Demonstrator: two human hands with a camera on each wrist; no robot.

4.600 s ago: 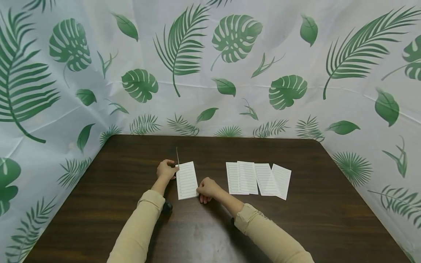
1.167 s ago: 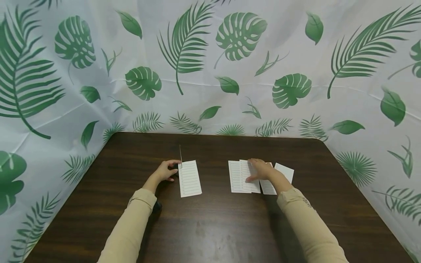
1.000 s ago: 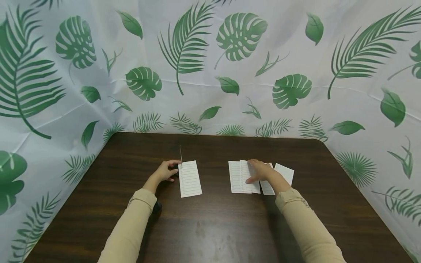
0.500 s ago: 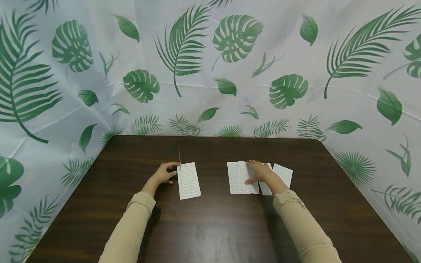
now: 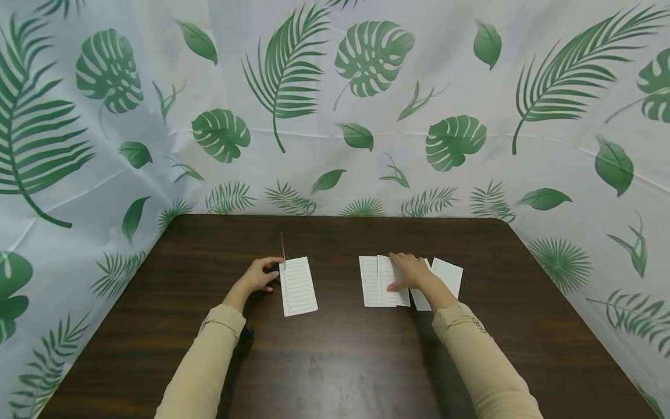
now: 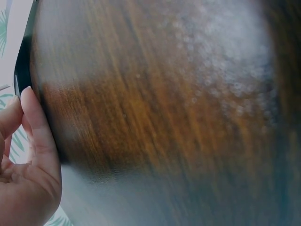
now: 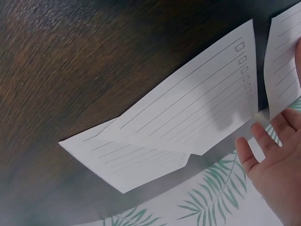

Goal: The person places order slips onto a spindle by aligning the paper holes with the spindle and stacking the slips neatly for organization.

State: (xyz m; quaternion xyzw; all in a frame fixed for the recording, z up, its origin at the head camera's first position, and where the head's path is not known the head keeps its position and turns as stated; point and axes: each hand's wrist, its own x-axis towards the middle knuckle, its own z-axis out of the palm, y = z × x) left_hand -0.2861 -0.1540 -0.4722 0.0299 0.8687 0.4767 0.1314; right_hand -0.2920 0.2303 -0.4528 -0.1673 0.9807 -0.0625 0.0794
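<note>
At the left, a stack of lined white sheets (image 5: 299, 288) lies on the table with a thin upright metal spike (image 5: 283, 247) at its upper left corner, like a paper spike. My left hand (image 5: 253, 276) has thumb and finger at that corner. In the left wrist view the left hand's (image 6: 33, 165) fingertips meet on the edge of a black base (image 6: 22, 70) under the paper. My right hand (image 5: 416, 273) lies spread over a row of loose lined sheets (image 5: 370, 282). The right wrist view shows its (image 7: 277, 169) fingers loosely extended beside overlapping checklist sheets (image 7: 188, 94).
The dark wooden table (image 5: 324, 361) extends to all sides of the sheets. One sheet (image 5: 447, 275) at the right end lies tilted under the right forearm's edge. A white curtain with green leaves (image 5: 314, 163) hangs behind the table.
Since the oldest frame, my right hand has left the lower corner of the left stack and moved right onto the loose sheets. Over the last second both hands stay nearly still.
</note>
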